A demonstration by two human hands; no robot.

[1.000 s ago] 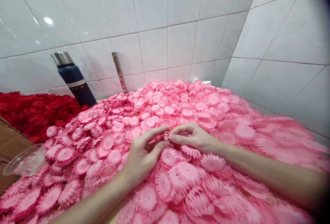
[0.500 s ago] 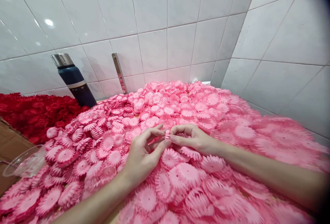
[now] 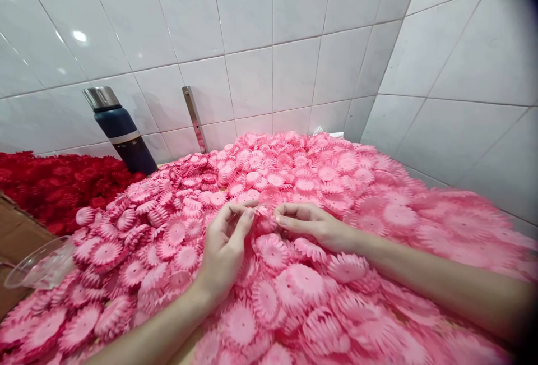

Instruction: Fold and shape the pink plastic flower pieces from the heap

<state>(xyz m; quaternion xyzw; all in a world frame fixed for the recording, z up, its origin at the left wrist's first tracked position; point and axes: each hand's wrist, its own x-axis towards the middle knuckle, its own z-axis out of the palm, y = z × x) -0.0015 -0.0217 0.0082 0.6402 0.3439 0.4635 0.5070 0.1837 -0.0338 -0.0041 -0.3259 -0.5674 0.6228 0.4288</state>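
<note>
My left hand [image 3: 227,241] pinches a small pink scalloped flower piece [image 3: 261,209] between thumb and fingers, above the middle of the heap. Close by on the right is my right hand [image 3: 309,223], its thumb and forefinger pressed together. Whatever lies between those right fingertips, if anything, is too small to make out. Under and around both hands spreads a deep heap of pink flower pieces [image 3: 241,324], round with curled fringed edges, many with a tiny centre hole.
A dark blue bottle [image 3: 124,135] with a steel cap stands at the back left, beside a red pile of similar pieces [image 3: 63,185]. A clear plastic container [image 3: 40,269] and a cardboard box [image 3: 21,230] sit at left. A metal strip [image 3: 194,118] leans on the tiled wall [image 3: 252,84].
My hands have come apart: the left has drawn back leftward and slightly up with the pink flower piece. My right hand has stayed almost in place.
</note>
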